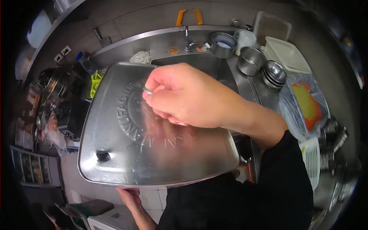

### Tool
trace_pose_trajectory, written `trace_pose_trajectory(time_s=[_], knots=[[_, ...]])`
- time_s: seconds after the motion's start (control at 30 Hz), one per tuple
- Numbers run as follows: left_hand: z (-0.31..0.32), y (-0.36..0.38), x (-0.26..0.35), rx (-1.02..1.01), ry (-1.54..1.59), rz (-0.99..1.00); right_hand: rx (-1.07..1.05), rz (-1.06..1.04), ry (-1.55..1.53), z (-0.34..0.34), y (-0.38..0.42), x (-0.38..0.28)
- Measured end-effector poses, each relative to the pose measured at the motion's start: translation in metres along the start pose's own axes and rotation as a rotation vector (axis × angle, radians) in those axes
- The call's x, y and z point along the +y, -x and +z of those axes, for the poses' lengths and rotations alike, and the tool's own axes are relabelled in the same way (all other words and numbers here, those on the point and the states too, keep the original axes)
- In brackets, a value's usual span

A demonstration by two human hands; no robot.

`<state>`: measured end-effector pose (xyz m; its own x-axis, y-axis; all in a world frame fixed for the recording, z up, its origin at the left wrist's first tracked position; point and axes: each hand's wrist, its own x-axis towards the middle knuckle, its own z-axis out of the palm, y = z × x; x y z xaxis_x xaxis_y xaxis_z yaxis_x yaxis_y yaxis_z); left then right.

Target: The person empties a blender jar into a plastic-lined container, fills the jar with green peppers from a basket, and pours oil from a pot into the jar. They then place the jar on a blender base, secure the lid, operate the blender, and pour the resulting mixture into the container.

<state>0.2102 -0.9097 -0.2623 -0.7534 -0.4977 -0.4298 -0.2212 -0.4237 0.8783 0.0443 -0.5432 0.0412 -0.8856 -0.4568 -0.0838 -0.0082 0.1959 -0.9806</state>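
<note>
A large metal lid (pixel 111 165) with raised lettering fills the middle of the view, lying flat over what it covers. Above its centre my right hand (pixel 176 96) is closed round a small metal handle, which shows between thumb and forefinger. At the lid's lower edge my left hand (pixel 130 197) reaches underneath; its fingers are mostly hidden below the lid and whatever they hold cannot be seen. A small dark hole or knob (pixel 102 155) marks the lid's near left corner.
Behind the lid is a sink (pixel 207 61) with a tap (pixel 188 40). Metal pots (pixel 251 59), stacked bowls (pixel 274 73) and a bagged tray of food (pixel 306 103) stand to the right. Green items (pixel 95 82) and a bottle (pixel 86 63) are at the left.
</note>
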Motion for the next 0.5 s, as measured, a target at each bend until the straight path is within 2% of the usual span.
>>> trace_pose_trajectory(time_s=[0.03,0.17,0.33,0.5], knots=[[0.022,0.016,0.013,0.124,0.106,-0.003,-0.021,-0.006,-0.019,-0.016,-0.008,0.003],[0.071,0.052,0.027,0.300,0.039,0.062,-0.137,0.014,-0.052,-0.067,-0.029,0.018],[0.106,0.075,0.035,0.318,-0.081,0.117,-0.247,0.007,-0.071,-0.117,-0.052,0.035],[0.138,0.085,0.039,0.380,-0.092,0.162,-0.240,0.024,-0.129,-0.149,-0.077,0.061]])
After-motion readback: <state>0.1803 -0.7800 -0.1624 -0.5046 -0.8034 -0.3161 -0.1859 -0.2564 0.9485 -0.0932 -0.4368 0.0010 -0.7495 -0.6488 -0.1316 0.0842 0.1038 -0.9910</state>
